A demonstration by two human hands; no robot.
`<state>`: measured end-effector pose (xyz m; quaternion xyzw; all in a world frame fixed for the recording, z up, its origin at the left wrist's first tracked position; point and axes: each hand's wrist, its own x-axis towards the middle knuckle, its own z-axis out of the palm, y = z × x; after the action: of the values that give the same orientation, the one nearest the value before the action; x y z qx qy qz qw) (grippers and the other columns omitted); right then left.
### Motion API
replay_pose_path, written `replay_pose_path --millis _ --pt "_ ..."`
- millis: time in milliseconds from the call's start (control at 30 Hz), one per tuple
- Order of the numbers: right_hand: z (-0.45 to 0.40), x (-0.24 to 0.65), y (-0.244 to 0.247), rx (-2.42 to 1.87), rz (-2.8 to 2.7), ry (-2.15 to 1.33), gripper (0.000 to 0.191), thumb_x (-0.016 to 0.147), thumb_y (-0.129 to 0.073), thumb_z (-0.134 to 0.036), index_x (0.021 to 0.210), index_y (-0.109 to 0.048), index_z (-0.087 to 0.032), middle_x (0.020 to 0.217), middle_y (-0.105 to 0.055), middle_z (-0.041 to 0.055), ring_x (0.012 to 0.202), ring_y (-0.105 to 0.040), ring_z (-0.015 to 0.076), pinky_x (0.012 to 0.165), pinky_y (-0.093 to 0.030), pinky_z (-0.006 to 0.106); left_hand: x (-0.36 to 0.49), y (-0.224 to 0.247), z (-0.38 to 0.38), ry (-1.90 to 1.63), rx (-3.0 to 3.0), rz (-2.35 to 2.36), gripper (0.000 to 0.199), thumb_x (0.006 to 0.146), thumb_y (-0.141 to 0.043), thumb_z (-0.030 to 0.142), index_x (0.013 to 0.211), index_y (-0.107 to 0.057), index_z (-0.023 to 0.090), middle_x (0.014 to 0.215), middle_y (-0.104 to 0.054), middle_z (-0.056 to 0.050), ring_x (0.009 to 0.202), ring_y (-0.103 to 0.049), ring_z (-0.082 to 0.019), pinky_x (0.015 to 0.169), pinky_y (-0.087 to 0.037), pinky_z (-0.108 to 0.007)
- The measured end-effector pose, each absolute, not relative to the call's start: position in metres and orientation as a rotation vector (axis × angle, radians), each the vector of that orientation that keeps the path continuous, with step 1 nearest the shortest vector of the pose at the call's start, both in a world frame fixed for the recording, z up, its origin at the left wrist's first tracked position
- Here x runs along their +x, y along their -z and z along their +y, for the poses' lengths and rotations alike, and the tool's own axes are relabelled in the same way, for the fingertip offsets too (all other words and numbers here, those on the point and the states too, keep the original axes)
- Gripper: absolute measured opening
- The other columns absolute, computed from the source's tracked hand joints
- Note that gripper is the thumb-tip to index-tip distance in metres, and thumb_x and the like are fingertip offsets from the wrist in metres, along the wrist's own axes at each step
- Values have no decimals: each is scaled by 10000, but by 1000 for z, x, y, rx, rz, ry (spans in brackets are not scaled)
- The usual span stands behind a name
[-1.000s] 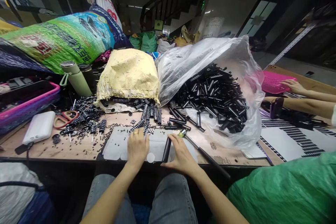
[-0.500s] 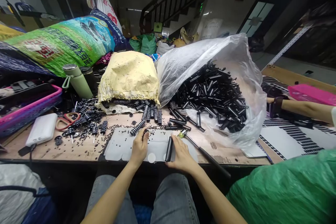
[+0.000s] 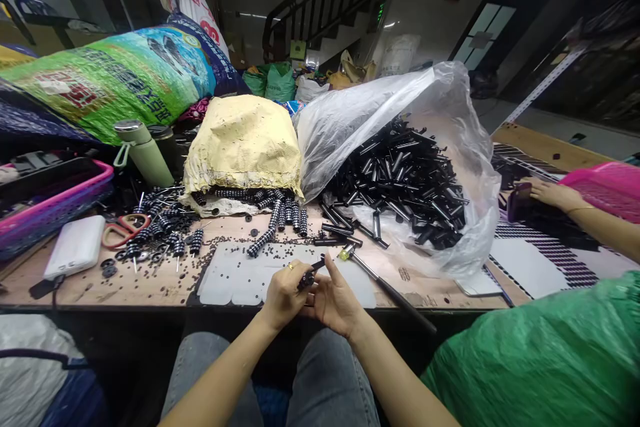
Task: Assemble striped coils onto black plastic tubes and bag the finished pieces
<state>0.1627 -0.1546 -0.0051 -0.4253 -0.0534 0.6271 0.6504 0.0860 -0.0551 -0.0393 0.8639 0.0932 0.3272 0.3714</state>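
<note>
In front of me, at the table's near edge, my two hands meet over a pale grey mat (image 3: 227, 273). My left hand (image 3: 284, 297) is closed, its fingers pinching a small dark part (image 3: 306, 279) whose shape is mostly covered. Fingers of my right hand (image 3: 337, 303) close on a black tube (image 3: 319, 263), of which only a short piece shows between the hands. Just right of that hand lies a hammer (image 3: 387, 290) with a black handle and a yellowish head. Small black rings are scattered over the mat's left side.
A clear plastic bag (image 3: 325, 140) spills black tubes (image 3: 400, 180). Ribbed black rollers (image 3: 265, 233) lie before a yellow sack (image 3: 245, 140). Scissors (image 3: 125, 230), a white power bank (image 3: 75, 247) and a green bottle (image 3: 145, 153) stand left. A co-worker's hand (image 3: 555, 193) is at right.
My left hand has moved right to meet my right hand. The black tube, earlier in plain sight in my right hand, is now lifted, turned and largely covered by fingers.
</note>
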Motion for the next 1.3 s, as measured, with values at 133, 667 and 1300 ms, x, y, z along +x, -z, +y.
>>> replay_pose_path --millis 133,667,1300 --pt "-147 161 7 -922 -83 -1374 585 694 -383 -710 774 -542 -153 661 -563 29 629 -565 149 665 -463 319 84 33 -56 -827 2136 285 147 785 -426 206 855 -554 192 762 -571 -61 722 -538 -168 659 -427 -282" --pt "-172 164 -17 -1802 -1532 -268 1024 551 -734 -368 1352 -121 -184 1358 -246 134 1275 -212 271 1054 -237 432 91 0 -57 -393 954 552 400 712 -497 419 959 -585 117 514 -509 16 389 -450 -89 391 -364 -207" --pt "-160 165 40 -1998 -1344 -143 939 480 -700 -227 1287 -232 -118 1249 -367 155 1177 -333 278 995 -316 425 96 34 -65 -408 1503 535 287 757 -495 307 985 -581 156 866 -556 -66 776 -559 -169 758 -463 -345"
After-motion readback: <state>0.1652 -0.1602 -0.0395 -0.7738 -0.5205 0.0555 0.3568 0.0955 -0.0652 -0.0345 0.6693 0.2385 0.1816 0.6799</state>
